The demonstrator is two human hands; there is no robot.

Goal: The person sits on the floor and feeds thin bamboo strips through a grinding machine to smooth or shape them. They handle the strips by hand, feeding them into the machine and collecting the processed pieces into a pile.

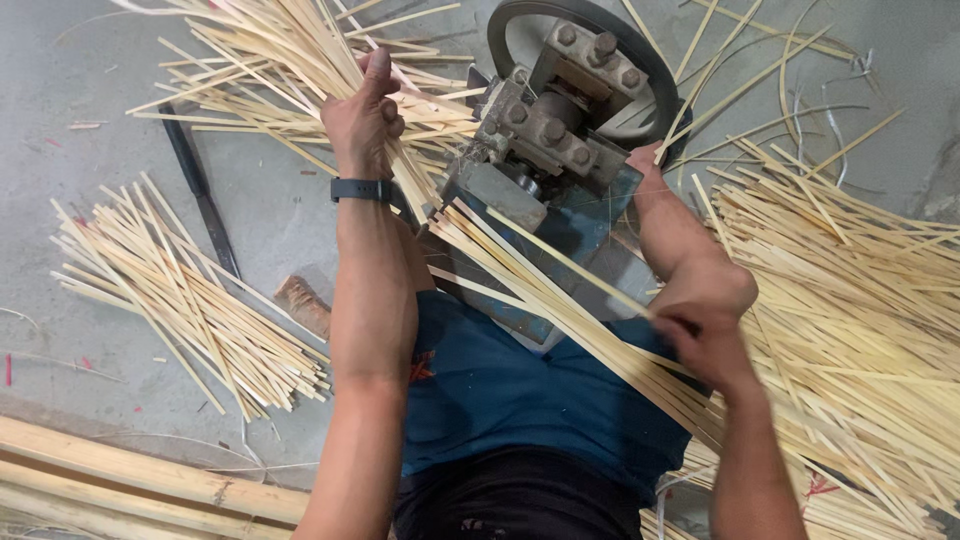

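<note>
Working from the left: a loose pile of short bamboo strips (185, 300) lies fanned on the concrete floor (80, 90), well apart from your hands. Thick bamboo poles (130, 480) run along the bottom-left edge, apparently not yet split. A dark metal bar (200, 195) lies on the floor beside that pile.

Your left hand (362, 115) is closed in a fist, thumb up, around a bundle of long bamboo strips (290, 60) that spreads toward the top-left. A dark wristband (361, 189) sits on that wrist.

Centre: the bundle slants down past a bolted metal splitting machine (550, 120) with a dark wheel (520, 20) behind it, and crosses your lap.

Your right hand (700, 340) is curled over the lower strips near the machine's blue base (585, 235); blur hides how tightly it grips.

Right: a large heap of thin strips (860, 300) covers the floor. Judgement: much stock looks processed already, with the poles remaining.

No packages, labels or signs are visible.
</note>
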